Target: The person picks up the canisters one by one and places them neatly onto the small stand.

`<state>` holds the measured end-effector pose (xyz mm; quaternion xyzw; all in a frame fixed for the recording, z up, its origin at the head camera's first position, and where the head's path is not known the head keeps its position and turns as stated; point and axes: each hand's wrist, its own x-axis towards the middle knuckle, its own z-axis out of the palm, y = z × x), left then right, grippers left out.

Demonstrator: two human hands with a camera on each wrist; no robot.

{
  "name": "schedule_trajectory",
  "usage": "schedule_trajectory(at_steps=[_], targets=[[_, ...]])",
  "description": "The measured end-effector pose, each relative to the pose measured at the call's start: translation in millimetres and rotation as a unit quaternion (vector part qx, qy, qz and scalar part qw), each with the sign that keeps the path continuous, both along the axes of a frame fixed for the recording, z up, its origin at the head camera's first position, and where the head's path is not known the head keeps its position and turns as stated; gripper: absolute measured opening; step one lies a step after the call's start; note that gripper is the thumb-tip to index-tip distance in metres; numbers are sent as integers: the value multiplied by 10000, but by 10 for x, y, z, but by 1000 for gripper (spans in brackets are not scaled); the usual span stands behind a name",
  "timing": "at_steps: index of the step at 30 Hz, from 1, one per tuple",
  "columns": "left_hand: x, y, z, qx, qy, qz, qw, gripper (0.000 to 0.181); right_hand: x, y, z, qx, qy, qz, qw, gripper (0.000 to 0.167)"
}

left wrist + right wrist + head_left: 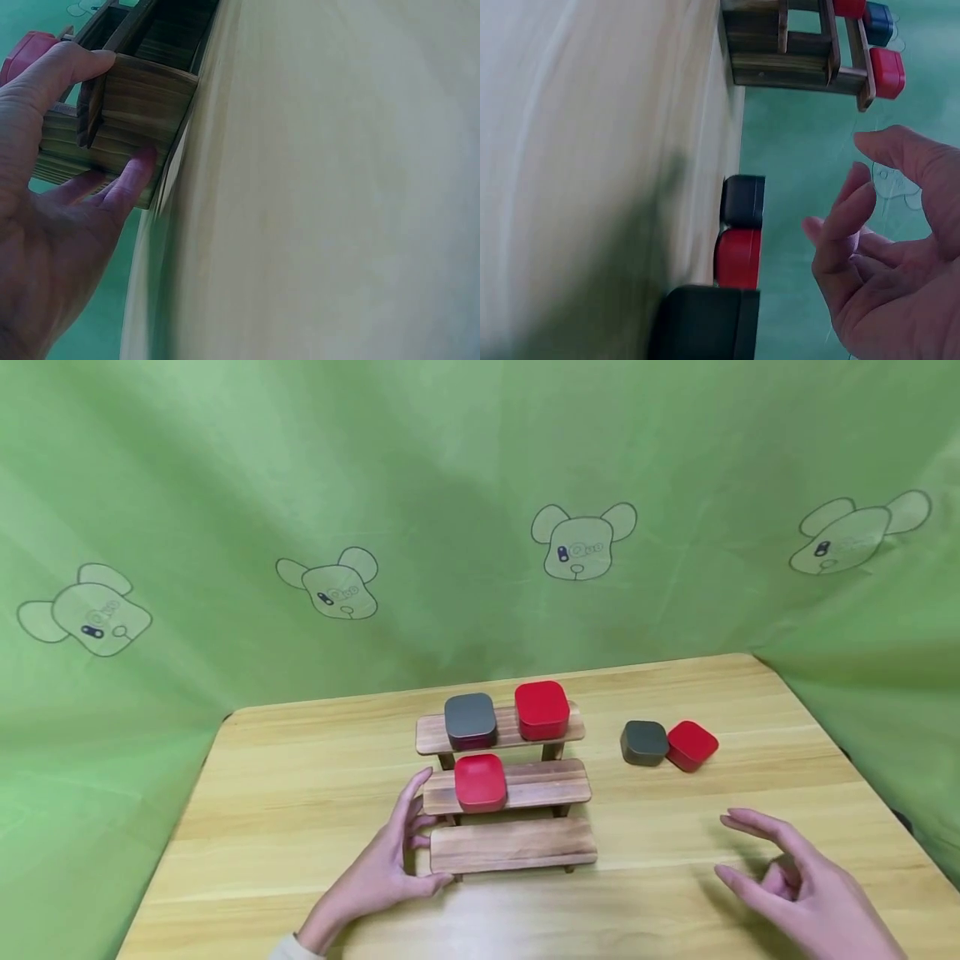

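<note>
A three-step wooden display stand [513,845] stands on the table. A grey rounded-square box [470,720] and a red box [542,709] rest on its top step. Another red box [481,782] sits at the left of the middle step. My left hand [382,868] holds the stand's left end. In the left wrist view, the thumb touches a step's edge and the fingers lie by the side panel [146,94]. My right hand [802,889] hovers over the table, loosely bent and holding nothing, nearest to a dark box [643,743] and a red box [692,745].
The light wood table [300,793] has green fabric [450,635] with mouse-head drawings behind it and at its sides. At the bottom of the right wrist view is a large dark boxy shape [705,322]; I cannot match it to anything in the head view.
</note>
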<state>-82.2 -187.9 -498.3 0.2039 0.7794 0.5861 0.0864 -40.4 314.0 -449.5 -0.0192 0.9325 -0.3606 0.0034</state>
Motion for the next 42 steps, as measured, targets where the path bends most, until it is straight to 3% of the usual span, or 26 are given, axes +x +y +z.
schedule_trajectory(at_steps=[8,14,21,25,30,32,35,38,42], targets=[[17,5,5,-28,-39,12,10000,137,28,146,-68,239,-471,-273,9982,74],[15,-5,-1,-52,-6,21,10000,137,43,263,-94,611,-457,-519,9957,79],[-7,-2,9,-69,-73,87,9999,140,19,453,-127,867,-1066,-594,9887,93],[-12,6,5,-53,-31,68,10000,139,29,579,-220,808,-874,-573,9912,101],[5,13,-9,-30,-49,19,10000,140,73,706,-365,298,-601,-605,9959,105],[7,13,-13,-32,-20,25,10000,140,71,750,-389,249,-820,-655,9942,104],[6,13,-13,-24,12,34,10000,140,37,818,-384,208,-1514,-670,9860,104],[8,12,-12,-26,-16,42,10000,140,-12,875,-359,314,-2102,-410,9763,101],[4,10,-16,-32,5,32,10000,140,-43,913,-376,636,-2033,-138,9769,92]])
